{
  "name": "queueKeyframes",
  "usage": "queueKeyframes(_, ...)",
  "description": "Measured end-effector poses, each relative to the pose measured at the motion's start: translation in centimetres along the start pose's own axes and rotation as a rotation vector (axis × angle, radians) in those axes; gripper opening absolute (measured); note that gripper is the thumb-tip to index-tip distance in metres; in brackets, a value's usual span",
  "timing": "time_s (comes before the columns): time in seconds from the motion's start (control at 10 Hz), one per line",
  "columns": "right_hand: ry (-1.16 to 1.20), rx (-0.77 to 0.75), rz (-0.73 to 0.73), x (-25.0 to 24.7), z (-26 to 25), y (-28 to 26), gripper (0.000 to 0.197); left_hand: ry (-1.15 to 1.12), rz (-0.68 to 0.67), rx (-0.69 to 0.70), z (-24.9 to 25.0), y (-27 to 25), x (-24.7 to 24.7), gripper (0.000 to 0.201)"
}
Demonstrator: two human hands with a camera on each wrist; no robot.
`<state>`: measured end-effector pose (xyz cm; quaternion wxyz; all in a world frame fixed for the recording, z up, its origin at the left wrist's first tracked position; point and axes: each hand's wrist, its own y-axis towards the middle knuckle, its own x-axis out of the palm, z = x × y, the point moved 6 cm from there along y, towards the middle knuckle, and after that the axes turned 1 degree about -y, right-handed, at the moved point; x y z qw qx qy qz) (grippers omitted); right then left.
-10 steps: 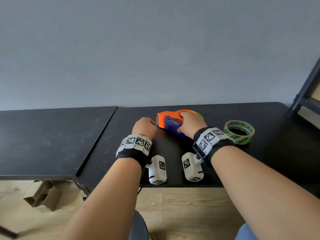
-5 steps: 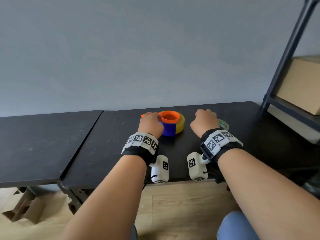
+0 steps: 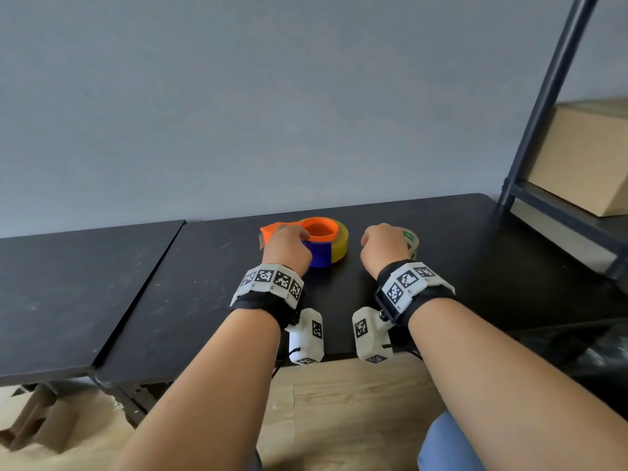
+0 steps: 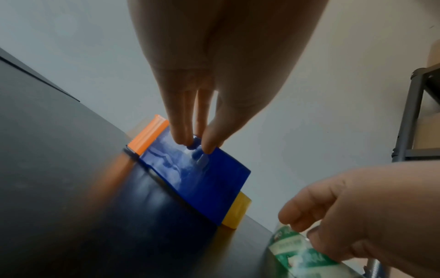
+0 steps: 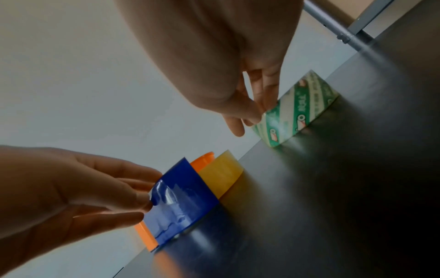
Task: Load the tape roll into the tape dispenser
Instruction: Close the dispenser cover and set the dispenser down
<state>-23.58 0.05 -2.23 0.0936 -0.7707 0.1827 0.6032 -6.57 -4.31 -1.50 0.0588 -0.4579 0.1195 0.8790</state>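
Observation:
The tape dispenser [image 3: 321,254] lies on the black table [image 3: 204,300], with a blue side panel [image 4: 202,175], an orange hub [image 3: 319,229] facing up and a yellowish roll [image 5: 220,174] around it. My left hand [image 3: 287,248] pinches the top edge of the blue panel between thumb and fingers [image 4: 183,139]. To its right stands a green-and-white tape roll [image 5: 300,112], mostly hidden by my right hand [image 3: 382,249] in the head view. That hand grips the roll's near rim, fingers [image 5: 266,88] curled over the top.
A second black table [image 3: 68,283] adjoins on the left. A dark metal rack [image 3: 550,96] with a cardboard box [image 3: 584,158] stands at the right end of the table. Folded cardboard [image 3: 40,423] lies on the wooden floor below.
My right hand left the dispenser and moved right onto the green-and-white roll. My left hand took hold of the dispenser. The head view swung to the right.

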Motion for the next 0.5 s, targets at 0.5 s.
queueKeyframes(0.5, 0.191, -0.028, 0.019, -0.5, -1.7, -1.0, 0.037, -0.015, -0.009, -0.026, 0.0, -2.4, -2.5, 0.038)
